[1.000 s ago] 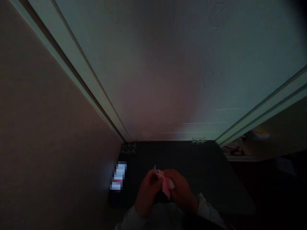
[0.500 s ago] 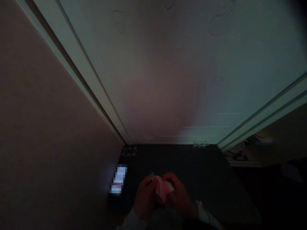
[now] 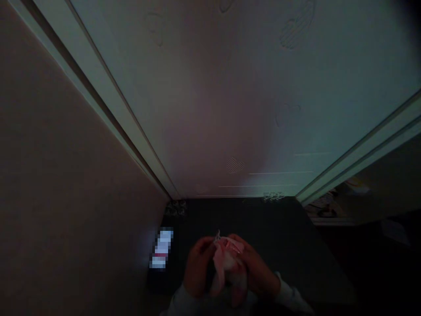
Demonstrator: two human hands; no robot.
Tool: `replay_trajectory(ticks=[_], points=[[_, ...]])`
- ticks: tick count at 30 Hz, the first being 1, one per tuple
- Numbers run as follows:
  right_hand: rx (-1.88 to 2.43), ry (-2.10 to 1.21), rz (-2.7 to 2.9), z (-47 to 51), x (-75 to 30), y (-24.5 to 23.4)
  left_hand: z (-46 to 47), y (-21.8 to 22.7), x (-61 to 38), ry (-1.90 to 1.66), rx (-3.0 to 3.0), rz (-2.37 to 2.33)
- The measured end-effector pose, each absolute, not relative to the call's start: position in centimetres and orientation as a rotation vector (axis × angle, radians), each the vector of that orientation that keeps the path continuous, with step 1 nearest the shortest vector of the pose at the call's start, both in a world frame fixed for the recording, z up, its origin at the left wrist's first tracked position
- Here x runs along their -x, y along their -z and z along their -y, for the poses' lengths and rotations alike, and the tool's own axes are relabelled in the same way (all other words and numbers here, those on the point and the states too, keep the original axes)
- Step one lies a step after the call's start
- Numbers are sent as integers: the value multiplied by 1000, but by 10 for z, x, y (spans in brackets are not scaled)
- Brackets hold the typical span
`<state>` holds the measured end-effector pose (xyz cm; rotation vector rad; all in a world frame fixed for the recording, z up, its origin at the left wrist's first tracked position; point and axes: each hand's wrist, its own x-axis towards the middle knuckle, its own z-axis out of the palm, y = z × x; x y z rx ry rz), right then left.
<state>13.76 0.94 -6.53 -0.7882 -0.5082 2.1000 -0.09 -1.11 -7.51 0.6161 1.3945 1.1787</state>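
Observation:
The scene is very dark. My left hand (image 3: pixel 196 270) and my right hand (image 3: pixel 255 271) meet low in the middle of the view, over a dark surface (image 3: pixel 283 237). Both are closed on a small pale pink piece of paper or thin cloth (image 3: pixel 225 259) that hangs crumpled between them. My left fingers pinch its upper left edge and my right fingers wrap its right side. Light sleeves cover both wrists.
A lit phone screen (image 3: pixel 161 248) lies on the dark surface to the left of my hands. A pale closed door (image 3: pixel 230 109) stands straight ahead, with a wall (image 3: pixel 66 197) on the left. Dim printed items (image 3: pixel 329 206) lie at the right.
The pink piece has opened out and hangs lower between my hands. Both hands have shifted slightly down and right, staying closed on it.

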Motion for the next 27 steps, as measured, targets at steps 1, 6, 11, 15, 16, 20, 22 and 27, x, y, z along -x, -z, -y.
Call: replay_trajectory(ticks=[1, 6, 11, 15, 16, 20, 22, 27], points=[[786, -2093, 495, -10, -138, 65, 11, 76, 5, -1200, -612, -1431], [835, -2048, 565, -11, -143, 72, 14, 68, 25, -1262, -638, -1549], [955, -2002, 752, -14, -147, 77, 17, 45, 26, -1199, -911, -1577], [1054, -1981, 896, -15, -149, 77, 16, 40, 21, -1065, -1004, -1516], [1068, -1982, 915, -15, -150, 77, 15, 41, 21, -1025, -1019, -1491], [1066, -2026, 971, -14, -154, 77, 15, 46, 20, -954, -1045, -1451], [1080, -2039, 977, -14, -155, 74, 15, 48, 20, -961, -1017, -1445], [1076, -1989, 938, -18, -157, 72, 15, 53, 25, -1013, -875, -1461]])
